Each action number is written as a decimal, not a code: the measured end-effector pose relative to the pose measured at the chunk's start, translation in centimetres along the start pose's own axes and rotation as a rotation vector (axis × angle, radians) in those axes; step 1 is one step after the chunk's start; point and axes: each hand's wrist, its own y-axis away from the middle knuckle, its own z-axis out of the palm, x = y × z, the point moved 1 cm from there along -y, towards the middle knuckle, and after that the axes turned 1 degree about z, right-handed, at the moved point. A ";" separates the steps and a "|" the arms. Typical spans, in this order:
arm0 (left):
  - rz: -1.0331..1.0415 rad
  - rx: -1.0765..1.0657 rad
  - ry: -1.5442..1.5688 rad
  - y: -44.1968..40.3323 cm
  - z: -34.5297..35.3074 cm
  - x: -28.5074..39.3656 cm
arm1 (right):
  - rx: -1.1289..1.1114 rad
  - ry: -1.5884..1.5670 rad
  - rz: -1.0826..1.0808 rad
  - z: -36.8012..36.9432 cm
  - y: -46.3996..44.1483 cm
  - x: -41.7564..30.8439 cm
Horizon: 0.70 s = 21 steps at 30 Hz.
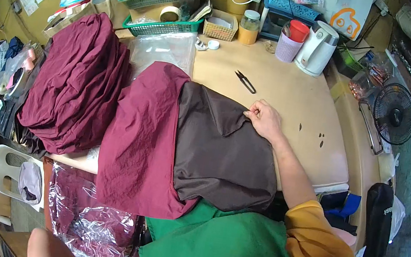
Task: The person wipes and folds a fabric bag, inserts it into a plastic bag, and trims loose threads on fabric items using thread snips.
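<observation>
A maroon cloth (137, 139) with a dark brown cloth panel (223, 155) along its right side lies over the front of the table. My right hand (265, 120) pinches the panel's upper right edge between thumb and fingers. At the bottom left corner, a bare rounded part of my left hand or arm (52, 249) shows; its fingers cannot be made out. It is near a clear plastic bag (91, 218) with folded maroon cloth inside. Black thread snips (245, 81) lie on the table, beyond my right hand.
A tall maroon cloth pile (76, 88) stands at the left of the tan table (295, 94). Flat clear plastic (166, 51) lies behind the cloth. Baskets, a jar (249, 27) and a white kettle (317, 48) line the back. Green cloth (222, 245) covers my lap. A black fan (395, 113) stands right.
</observation>
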 end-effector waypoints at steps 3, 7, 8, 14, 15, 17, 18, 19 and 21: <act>-0.011 -0.010 0.019 0.2 -0.2 -0.4 | 0.006 0.006 0.000 0.4 0.4 -0.3; -0.012 -0.014 0.040 0.4 -0.6 -0.7 | 0.010 -0.003 -0.008 0.5 0.4 -0.1; -0.013 -0.015 0.044 0.5 -0.7 -0.7 | 0.019 0.001 -0.003 0.4 0.4 -0.2; -0.013 -0.014 0.057 0.5 -1.0 -0.9 | 0.028 0.009 -0.008 0.8 0.1 -0.2; -0.011 -0.013 0.060 0.6 -0.9 -0.9 | 0.044 0.018 -0.040 0.7 0.2 -0.2; -0.014 -0.007 0.066 0.8 -0.8 -1.0 | 0.057 0.050 -0.055 0.4 0.8 0.1; -0.016 -0.009 0.068 0.7 -0.8 -1.1 | 0.053 0.038 -0.056 0.5 0.8 0.0; -0.015 -0.009 0.069 0.6 -0.7 -1.1 | 0.052 0.023 -0.059 0.5 0.6 -0.1; -0.020 -0.012 0.071 0.7 -0.5 -1.1 | 0.044 0.014 -0.035 0.6 0.5 0.1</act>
